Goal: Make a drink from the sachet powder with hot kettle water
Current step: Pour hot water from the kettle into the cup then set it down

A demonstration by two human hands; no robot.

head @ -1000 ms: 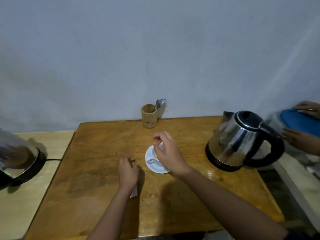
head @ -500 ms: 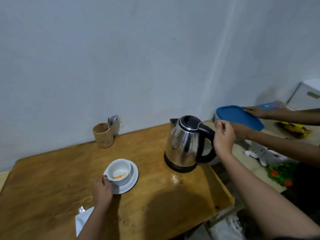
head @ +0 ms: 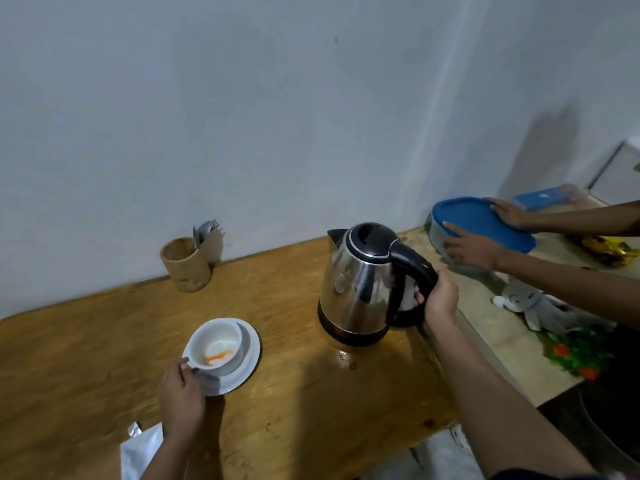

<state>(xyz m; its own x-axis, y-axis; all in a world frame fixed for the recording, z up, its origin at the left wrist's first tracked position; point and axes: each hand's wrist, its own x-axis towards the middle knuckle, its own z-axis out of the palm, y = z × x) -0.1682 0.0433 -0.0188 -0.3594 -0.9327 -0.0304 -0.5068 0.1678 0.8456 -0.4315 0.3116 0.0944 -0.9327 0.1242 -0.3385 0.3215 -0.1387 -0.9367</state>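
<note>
Now right hand (head: pixel 440 299) has gripped kettle (head: pixel 360 285) handle.

Surface: wooden table (head: pixel 104 344).
On it: saucer (head: pixel 251 358), kettle (head: pixel 360 289), wooden cup (head: pixel 185 265), sachet (head: pixel 142 452).
Kettle: upright, right of saucer.
Sachet: front edge.

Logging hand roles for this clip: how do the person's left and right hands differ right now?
The left hand rests low on the table, fingers touching the white cup on its saucer; the right hand is wrapped around the kettle by its black handle. The left touches lightly at the rim; the right is a full closed grip. Both are bare and each is on a task item.
</note>
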